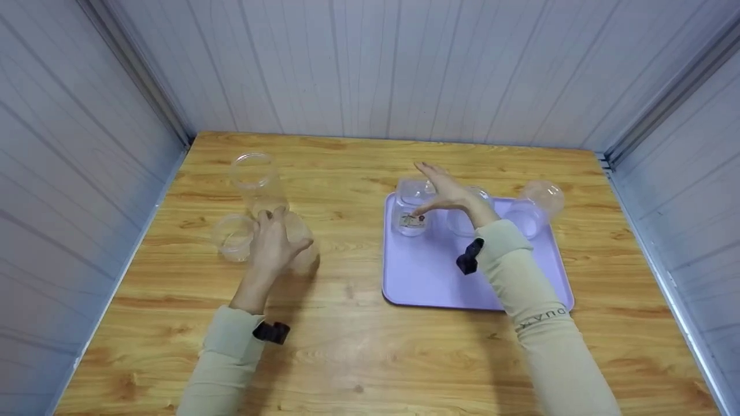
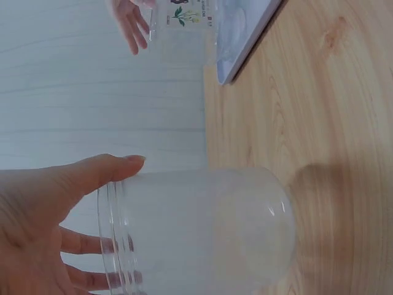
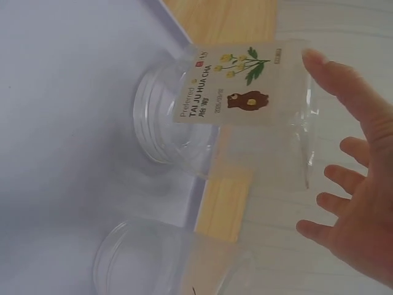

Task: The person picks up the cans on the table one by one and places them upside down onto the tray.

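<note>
Left hand (image 1: 270,240) grips a clear plastic jar (image 2: 196,227) near its threaded rim, thumb one side, fingers the other; base faces the wooden table (image 1: 347,358), contact unclear. Two more clear jars, one beyond (image 1: 254,173), one left (image 1: 233,238), stand near that hand. Right hand (image 1: 448,193) spread wide, nothing gripped, at a labelled "TAI JU HUA CHA" jar (image 3: 264,147), mouth down on the purple tray (image 1: 425,283); can't tell if thumb touches. Another clear jar (image 1: 459,222) stands just beside it.
</note>
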Demonstrator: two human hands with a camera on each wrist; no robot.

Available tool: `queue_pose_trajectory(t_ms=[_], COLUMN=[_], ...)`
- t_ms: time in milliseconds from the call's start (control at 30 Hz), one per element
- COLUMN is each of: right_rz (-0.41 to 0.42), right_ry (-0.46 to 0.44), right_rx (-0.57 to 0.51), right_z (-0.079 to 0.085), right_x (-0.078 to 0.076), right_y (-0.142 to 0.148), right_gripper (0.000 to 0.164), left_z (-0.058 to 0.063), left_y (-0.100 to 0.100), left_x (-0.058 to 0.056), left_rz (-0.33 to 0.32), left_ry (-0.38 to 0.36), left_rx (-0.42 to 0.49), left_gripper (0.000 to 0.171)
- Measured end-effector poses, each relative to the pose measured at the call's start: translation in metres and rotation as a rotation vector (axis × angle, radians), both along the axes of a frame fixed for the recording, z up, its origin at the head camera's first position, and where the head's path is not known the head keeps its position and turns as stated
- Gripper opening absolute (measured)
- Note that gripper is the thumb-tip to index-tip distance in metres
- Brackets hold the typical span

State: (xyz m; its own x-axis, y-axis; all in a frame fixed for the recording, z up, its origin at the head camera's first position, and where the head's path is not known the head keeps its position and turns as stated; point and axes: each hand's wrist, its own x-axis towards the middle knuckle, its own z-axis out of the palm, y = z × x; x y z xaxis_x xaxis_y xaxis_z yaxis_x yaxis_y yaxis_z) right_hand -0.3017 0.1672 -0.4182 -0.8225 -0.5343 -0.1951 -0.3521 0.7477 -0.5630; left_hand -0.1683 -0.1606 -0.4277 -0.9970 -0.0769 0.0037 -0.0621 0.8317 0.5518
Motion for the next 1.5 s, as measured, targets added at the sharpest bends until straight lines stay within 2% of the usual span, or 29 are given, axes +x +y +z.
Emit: queue_pose_trajectory(t_ms=[267,567,667,833,967,1133,1367,1500], right_rz=[-0.015,-0.080,-0.113,-0.144,-0.166,-0.210,-0.241,-0.241], right_ry=[0.037,0.078,0.115,0.167,0.147,0.102,0.057,0.034], right_rx=[-0.083,-0.209,-0.301,-0.530,-0.690,-0.782,-0.906,-0.959], right_z=[0.011,0.013,0.011,0.007,0.016,0.022,-0.001,-0.009], right_x=[0.007,0.021,0.027,0.037,0.050,0.061,0.057,0.062], right_y=[0.002,0.008,0.009,0.005,0.001,-0.002,0.004,0.003], right_gripper=[0.099,0.089,0.082,0.067,0.058,0.052,0.049,0.047], left_z=[0.003,0.007,0.008,0.007,0.005,-0.001,-0.006,-0.007], left_y=[0.007,0.019,0.022,0.027,0.031,0.037,0.050,0.057], left_x=[0.001,0.001,0.001,0.000,0.000,0.000,0.001,0.002], left_rz=[-0.028,-0.031,-0.044,-0.030,-0.014,-0.019,-0.009,-0.006], left_ry=[0.141,0.249,0.274,0.297,0.340,0.403,0.437,0.444], left_rx=[-0.012,0.184,0.211,0.242,0.257,0.286,0.370,0.429], left_gripper=[0.082,0.080,0.080,0.079,0.079,0.078,0.077,0.073])
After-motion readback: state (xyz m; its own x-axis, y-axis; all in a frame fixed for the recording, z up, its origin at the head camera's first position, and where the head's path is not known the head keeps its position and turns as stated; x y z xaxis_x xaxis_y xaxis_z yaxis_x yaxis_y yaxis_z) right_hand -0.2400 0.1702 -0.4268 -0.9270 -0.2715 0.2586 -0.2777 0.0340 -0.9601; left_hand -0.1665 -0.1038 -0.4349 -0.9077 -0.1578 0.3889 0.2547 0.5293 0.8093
